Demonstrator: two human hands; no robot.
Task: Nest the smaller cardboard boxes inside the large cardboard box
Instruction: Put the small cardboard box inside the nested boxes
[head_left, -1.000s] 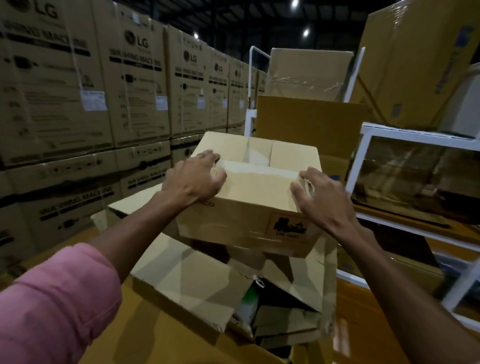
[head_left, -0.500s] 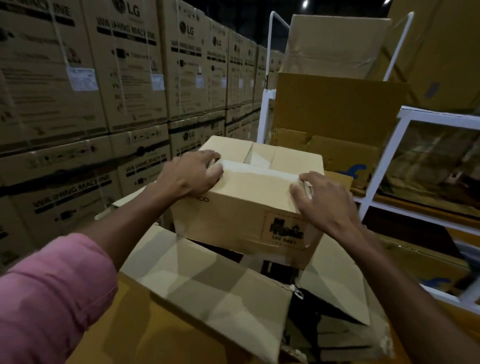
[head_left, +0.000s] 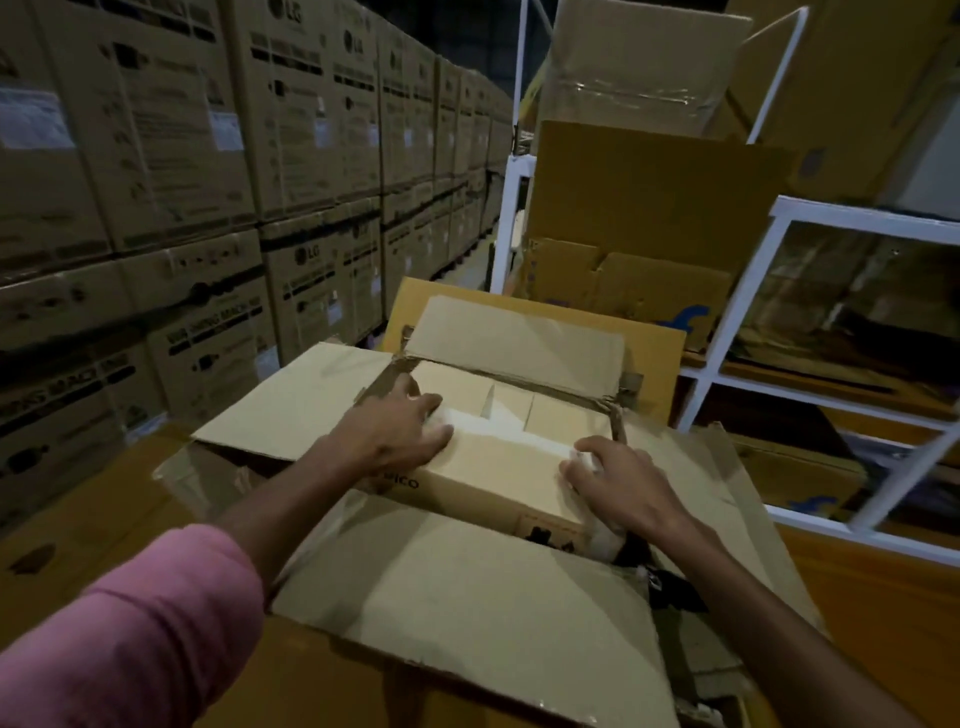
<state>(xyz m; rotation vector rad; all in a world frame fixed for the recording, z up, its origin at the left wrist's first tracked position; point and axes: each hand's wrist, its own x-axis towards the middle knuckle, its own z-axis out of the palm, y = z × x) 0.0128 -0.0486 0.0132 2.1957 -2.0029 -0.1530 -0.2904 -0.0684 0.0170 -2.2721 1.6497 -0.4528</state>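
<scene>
A small cardboard box (head_left: 498, 467) with its top flaps open sits partly sunk in the large cardboard box (head_left: 467, 597), whose four flaps are spread outward. My left hand (head_left: 400, 434) grips the small box's near left top edge. My right hand (head_left: 618, 483) grips its near right corner, fingers curled over the edge. The small box's lower part is hidden inside the large box. Dark items show in the gap at the large box's right side.
Stacked LG appliance cartons (head_left: 208, 182) form a wall on the left. A white metal rack (head_left: 737, 312) with flattened and folded cardboard stands to the right and behind. A narrow aisle runs back between them.
Both hands lowered the small box from above the large box down into its opening. The view tilted downward and came closer.
</scene>
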